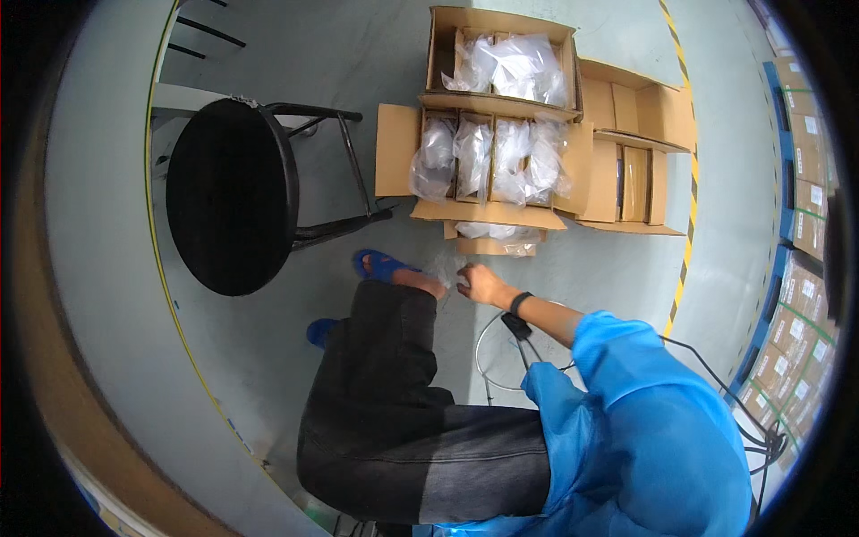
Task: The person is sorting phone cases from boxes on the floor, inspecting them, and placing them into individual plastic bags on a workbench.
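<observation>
My right hand (481, 284), with a dark band on its wrist, reaches out from a blue sleeve (617, 345) towards the cartons. Its fingers are closed on what looks like a crumpled clear plastic bag (445, 267), which hangs by my foot in a blue sandal (383, 265). Just beyond the hand stands an open cardboard box (394, 148), its dividers separating white items in clear bags (474, 148). Behind it, another open carton (501, 18) holds more bagged white items (523, 67). Part of a lower box (497, 246) shows below the front flap. My left hand is out of view.
A black round stool (233, 197) stands at left. Open cartons (631, 183) with dividers adjoin the boxes on the right, near a yellow-black floor line (690, 197). Strapped cartons (792, 331) are stacked at far right. Cables (765, 438) run beside my gown.
</observation>
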Available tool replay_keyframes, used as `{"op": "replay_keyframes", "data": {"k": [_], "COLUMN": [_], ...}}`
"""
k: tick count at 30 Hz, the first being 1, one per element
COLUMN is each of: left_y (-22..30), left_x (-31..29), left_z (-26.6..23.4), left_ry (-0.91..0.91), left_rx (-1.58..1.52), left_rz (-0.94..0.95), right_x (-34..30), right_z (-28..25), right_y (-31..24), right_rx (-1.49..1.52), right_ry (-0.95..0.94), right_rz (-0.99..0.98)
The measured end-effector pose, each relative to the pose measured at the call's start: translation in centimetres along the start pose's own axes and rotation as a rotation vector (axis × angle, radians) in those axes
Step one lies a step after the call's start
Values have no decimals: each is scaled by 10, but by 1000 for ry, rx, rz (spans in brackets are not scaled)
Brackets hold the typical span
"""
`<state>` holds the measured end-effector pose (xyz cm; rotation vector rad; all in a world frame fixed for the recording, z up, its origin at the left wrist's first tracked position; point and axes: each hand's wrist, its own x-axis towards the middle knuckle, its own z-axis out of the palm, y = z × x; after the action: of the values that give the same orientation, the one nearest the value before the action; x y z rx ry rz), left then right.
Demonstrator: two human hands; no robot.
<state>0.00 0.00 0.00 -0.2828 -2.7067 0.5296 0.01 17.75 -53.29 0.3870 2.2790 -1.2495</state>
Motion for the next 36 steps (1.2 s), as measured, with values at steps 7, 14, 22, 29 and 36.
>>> {"op": "replay_keyframes", "data": {"k": [7, 14, 22, 29, 36], "left_y": [5, 6, 3, -4, -2], "left_x": [5, 7, 7, 4, 9], "left_z": [1, 1, -1, 2, 1], "left_ry": [10, 36, 20, 28, 29], "left_rx": [9, -36, -77, -16, -21], "left_rz": [6, 34, 78, 84, 87], "right_x": [-82, -31, 19, -18, -145], "right_z": [-69, -62, -44, -51, -148], "right_y": [18, 65, 85, 71, -21], "right_rx": [33, -238, -342, -384, -311], "right_ry": [442, 307, 143, 179, 299], "right_rz": [41, 214, 405, 66, -122]}}
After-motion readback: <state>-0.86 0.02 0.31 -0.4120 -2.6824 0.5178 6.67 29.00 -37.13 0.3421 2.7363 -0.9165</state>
